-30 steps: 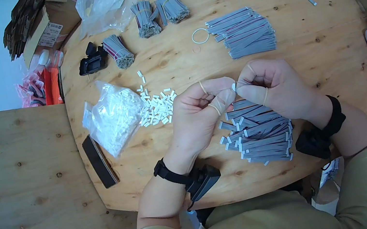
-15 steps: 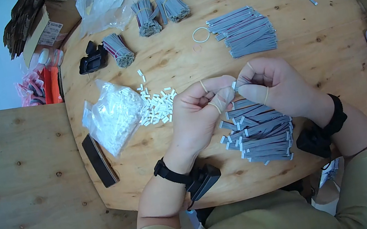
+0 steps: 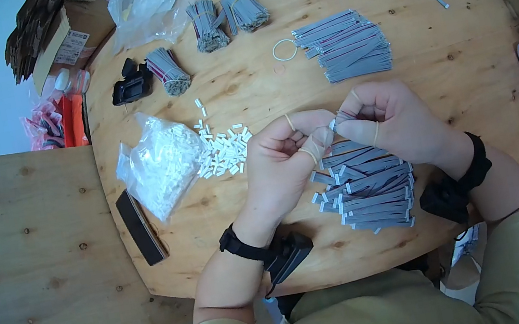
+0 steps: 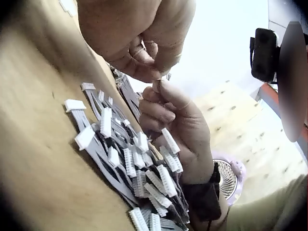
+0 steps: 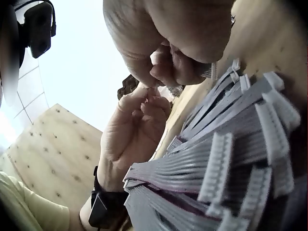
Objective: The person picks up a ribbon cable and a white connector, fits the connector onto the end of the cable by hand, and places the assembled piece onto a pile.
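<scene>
Plywood makes up the round counter [image 3: 467,77], with a second plywood board beside it at the person's left. Both hands meet above the near edge, fingertips together. The left hand [image 3: 283,158] has its fingers curled and pinches a small white connector [image 3: 331,125] at the end of a grey ribbon cable [image 3: 343,115], and the right hand [image 3: 388,122] pinches that same cable from the other side. Thin rubber bands ring several fingers of both hands. Directly under the hands lies a pile of grey cables with white connectors [image 3: 365,192], touching the counter.

Just left of the left hand sits a scatter of loose white connectors [image 3: 224,151], and beside it a clear plastic bag [image 3: 159,166] filled with more of them. A dark flat bar [image 3: 141,228] lies at the counter's left rim. Farther off are a stack of bare grey cables [image 3: 344,44], a loose rubber band [image 3: 284,50], three tied cable bundles [image 3: 208,29] and an empty-looking clear bag [image 3: 145,5]. A cardboard box [image 3: 54,42] stands beyond the rim.
</scene>
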`<state>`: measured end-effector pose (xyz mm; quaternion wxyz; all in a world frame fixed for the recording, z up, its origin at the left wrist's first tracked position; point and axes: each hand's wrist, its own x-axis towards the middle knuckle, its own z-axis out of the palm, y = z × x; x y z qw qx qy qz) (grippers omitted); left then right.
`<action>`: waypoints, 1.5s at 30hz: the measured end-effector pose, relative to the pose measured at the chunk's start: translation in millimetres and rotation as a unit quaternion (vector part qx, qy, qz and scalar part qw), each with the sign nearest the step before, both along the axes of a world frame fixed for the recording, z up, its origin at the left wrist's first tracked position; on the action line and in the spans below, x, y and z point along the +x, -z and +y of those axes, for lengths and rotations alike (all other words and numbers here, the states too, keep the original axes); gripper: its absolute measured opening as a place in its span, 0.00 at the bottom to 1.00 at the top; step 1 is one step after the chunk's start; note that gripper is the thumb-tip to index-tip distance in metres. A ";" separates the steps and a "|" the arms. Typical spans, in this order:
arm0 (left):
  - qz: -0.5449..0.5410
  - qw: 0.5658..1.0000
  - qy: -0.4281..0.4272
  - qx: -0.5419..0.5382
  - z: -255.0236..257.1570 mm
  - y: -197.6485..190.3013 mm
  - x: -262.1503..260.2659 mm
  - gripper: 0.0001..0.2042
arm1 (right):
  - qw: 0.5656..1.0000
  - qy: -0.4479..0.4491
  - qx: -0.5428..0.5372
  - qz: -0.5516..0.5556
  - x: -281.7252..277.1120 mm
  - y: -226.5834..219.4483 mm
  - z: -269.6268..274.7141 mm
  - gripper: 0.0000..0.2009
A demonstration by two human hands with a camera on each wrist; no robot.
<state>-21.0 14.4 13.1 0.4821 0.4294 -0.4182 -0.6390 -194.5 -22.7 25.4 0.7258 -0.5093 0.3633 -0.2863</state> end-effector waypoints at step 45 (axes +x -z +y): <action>-0.031 0.999 0.022 0.026 -2.8 4.3 2.4 0.07 | 0.999 -0.028 -0.022 0.001 -0.1 5.3 1.5 0.03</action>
